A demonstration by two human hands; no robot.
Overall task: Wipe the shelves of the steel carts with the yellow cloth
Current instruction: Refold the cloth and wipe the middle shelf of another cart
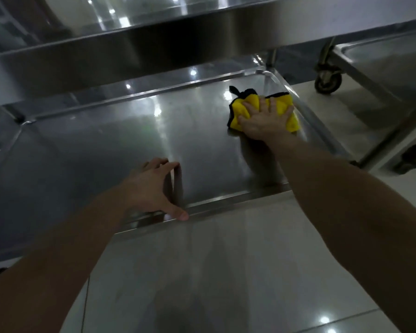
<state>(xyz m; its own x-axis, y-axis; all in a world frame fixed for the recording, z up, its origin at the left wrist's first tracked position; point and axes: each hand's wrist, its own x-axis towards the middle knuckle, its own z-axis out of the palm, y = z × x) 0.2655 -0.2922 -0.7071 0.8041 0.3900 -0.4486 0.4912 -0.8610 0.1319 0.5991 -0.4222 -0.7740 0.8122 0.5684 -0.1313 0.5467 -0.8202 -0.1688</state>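
Note:
The steel cart's bottom shelf [106, 150] is a shiny tray with a raised rim, low above the floor. A bunched yellow cloth [285, 109] with a black edge lies in its far right corner. My right hand [265, 120] presses down on the cloth with spread, straight fingers. My left hand [154, 188] rests on the shelf's near rim, its fingertips on the shelf surface and its thumb over the front edge.
The cart's upper shelf [154, 51] overhangs the far half of the bottom shelf. A second steel cart [382, 66] with a caster wheel [327, 80] stands at the right. Glossy pale floor tiles [226, 272] lie in front of me.

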